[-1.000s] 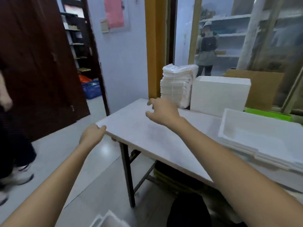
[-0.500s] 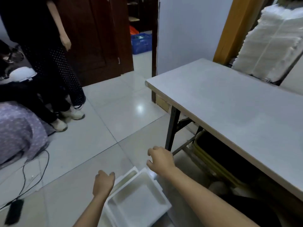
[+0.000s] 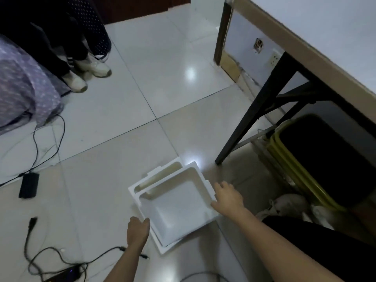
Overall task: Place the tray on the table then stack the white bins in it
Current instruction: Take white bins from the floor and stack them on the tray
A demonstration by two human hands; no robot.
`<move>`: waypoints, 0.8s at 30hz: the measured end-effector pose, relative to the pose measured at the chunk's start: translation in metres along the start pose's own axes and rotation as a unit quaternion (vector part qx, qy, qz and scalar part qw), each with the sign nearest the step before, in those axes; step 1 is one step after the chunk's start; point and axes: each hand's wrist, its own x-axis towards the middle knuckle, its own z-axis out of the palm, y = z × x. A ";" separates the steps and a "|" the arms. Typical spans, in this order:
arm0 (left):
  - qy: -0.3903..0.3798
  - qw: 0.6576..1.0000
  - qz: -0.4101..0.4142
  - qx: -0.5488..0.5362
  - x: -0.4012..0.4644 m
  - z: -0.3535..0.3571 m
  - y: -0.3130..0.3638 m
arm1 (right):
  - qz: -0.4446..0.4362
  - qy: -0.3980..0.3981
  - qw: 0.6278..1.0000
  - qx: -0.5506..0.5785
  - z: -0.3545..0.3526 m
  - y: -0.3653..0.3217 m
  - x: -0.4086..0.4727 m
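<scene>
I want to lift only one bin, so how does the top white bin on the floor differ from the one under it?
The top white bin shows its whole open cavity; the lower white bin shows only a rim strip behind it. The top one sits skewed, offset toward the person, with the left hand and right hand at its edges. Both are white and rest on the tiled floor.

On the tiled floor (image 3: 126, 110) we see two white foam bins (image 3: 177, 206), one nested askew in the other. Our left hand (image 3: 136, 231) touches the near-left rim; our right hand (image 3: 227, 196) rests at the right rim. Whether either hand grips, we cannot tell. Beside them stands the desk (image 3: 325, 31) on a black leg (image 3: 250, 117). Cables (image 3: 38, 139), a power adapter (image 3: 28, 185) and another person's shoes (image 3: 89, 72) lie to the left.
</scene>
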 end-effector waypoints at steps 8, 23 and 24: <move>-0.041 0.997 -0.049 -0.042 0.026 0.034 -0.014 | 0.012 -0.065 0.997 0.042 0.039 0.011 0.040; -0.051 0.986 -0.098 -0.129 0.056 0.053 -0.013 | 0.028 -0.122 0.986 0.113 0.067 0.031 0.062; -0.047 0.986 -0.096 -0.130 0.058 0.054 -0.014 | 0.027 -0.121 0.985 0.120 0.069 0.032 0.063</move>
